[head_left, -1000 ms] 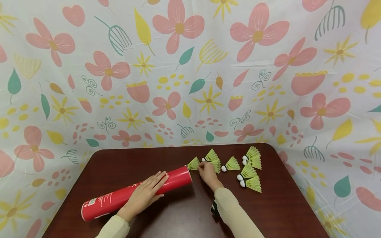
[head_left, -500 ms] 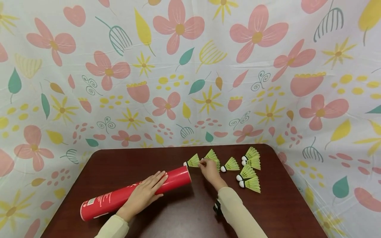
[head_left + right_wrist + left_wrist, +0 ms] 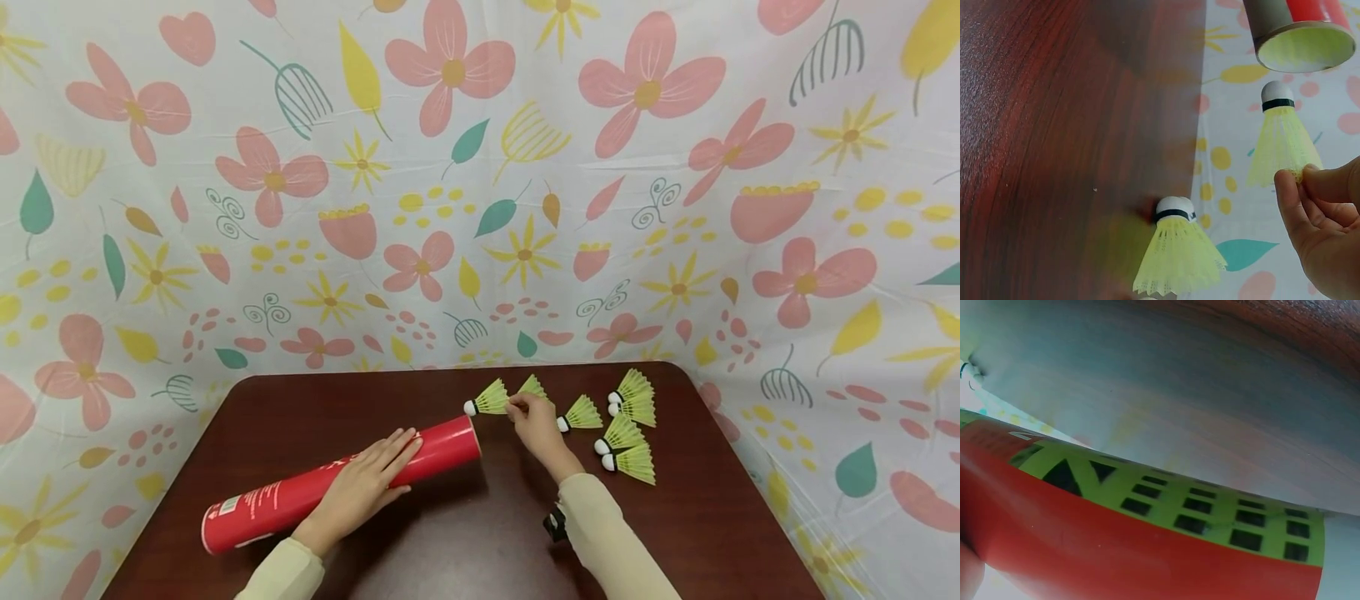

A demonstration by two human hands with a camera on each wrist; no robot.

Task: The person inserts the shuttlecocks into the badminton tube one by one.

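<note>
A red shuttlecock tube (image 3: 285, 505) slants across the left of the table in the head view, its open end facing right. My left hand (image 3: 362, 485) lies over it and grips it, fingers across the top and thumb on the near side. Between the thumb and fingertips of my right hand (image 3: 542, 428) is the skirt edge of a yellow shuttlecock (image 3: 491, 397). The right wrist view shows this pinch, with the white cork pointing at the tube's mouth (image 3: 1307, 49) and a gap between them. Green print (image 3: 1222, 515) on the tube fills the left wrist view.
Several more yellow shuttlecocks lie right of my right hand, among them a single shuttlecock (image 3: 581, 413) and a nearer pair (image 3: 628, 450). Another shuttlecock (image 3: 532, 386) is partly hidden behind the hand. A floral cloth (image 3: 480, 183) hangs behind the brown table (image 3: 330, 400).
The pinched shuttlecock has come up from behind the tube's mouth, so its white cork now shows, and shifted slightly right with my right hand. The left hand and tube stay nearly still.
</note>
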